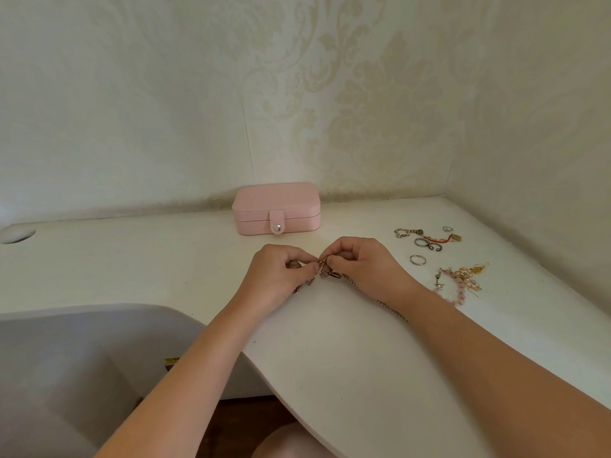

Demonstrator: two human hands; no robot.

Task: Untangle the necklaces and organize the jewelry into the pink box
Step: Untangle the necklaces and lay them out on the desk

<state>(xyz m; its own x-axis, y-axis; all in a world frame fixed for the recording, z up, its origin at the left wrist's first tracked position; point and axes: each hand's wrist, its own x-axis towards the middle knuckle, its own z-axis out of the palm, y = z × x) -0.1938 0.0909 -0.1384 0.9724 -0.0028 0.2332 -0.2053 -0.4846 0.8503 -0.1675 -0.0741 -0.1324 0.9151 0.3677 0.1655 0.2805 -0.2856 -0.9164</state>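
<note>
Both hands meet at the middle of the white table. My left hand [281, 276] and my right hand [360, 266] each pinch a knot of tangled necklaces [327, 272] between them. A chain trails from the knot under my right forearm toward the table edge. The pink box [276, 208] stands shut, snap tab fastened, against the wall just behind my hands. Loose jewelry lies to the right: a silver bracelet [408, 232], dark rings [428, 243], a silver ring [418, 259], and a pink bead and pearl pile [458, 282].
The white table [330, 342] has a curved front edge and meets patterned walls at the back and right. A grey rounded chair or tub [66, 358] sits at lower left. A cable hole [16, 234] is at far left.
</note>
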